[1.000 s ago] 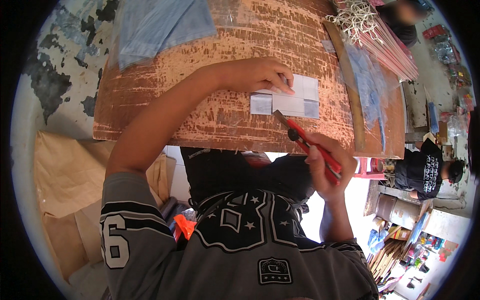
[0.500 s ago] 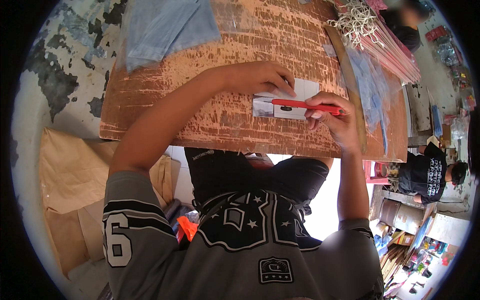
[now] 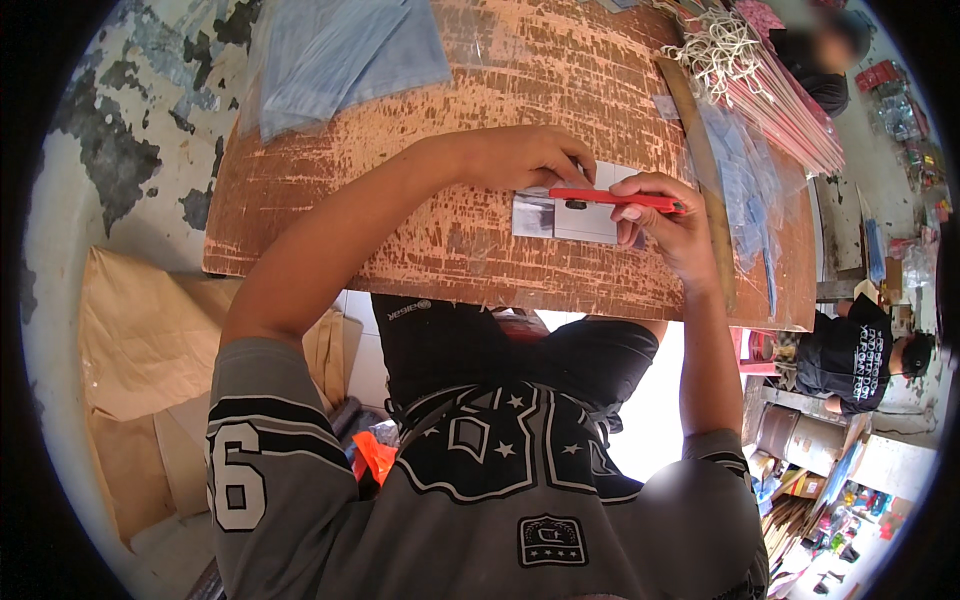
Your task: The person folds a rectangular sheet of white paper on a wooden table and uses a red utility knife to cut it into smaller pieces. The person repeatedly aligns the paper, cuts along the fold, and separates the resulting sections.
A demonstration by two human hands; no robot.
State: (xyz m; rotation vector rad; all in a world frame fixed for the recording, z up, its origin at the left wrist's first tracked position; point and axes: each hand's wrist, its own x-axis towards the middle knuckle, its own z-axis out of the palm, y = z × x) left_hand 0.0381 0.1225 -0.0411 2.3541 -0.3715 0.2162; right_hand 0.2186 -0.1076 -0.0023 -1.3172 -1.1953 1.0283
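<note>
Apparently cutting: your right hand (image 3: 666,222) grips cutter (image 3: 615,197) over card (image 3: 588,228); left hand (image 3: 540,158) (loosely bent) steadies it; next, draw straight.

It's a workshop, all right: a scarred wooden worktable (image 3: 420,262) loaded with plastic sheets (image 3: 345,65) and bundled pink sticks (image 3: 795,120), a red cutter (image 3: 605,196) in hand, paint peeling off the wall (image 3: 95,150), jumbled supplies (image 3: 795,525) crowding the right.
</note>
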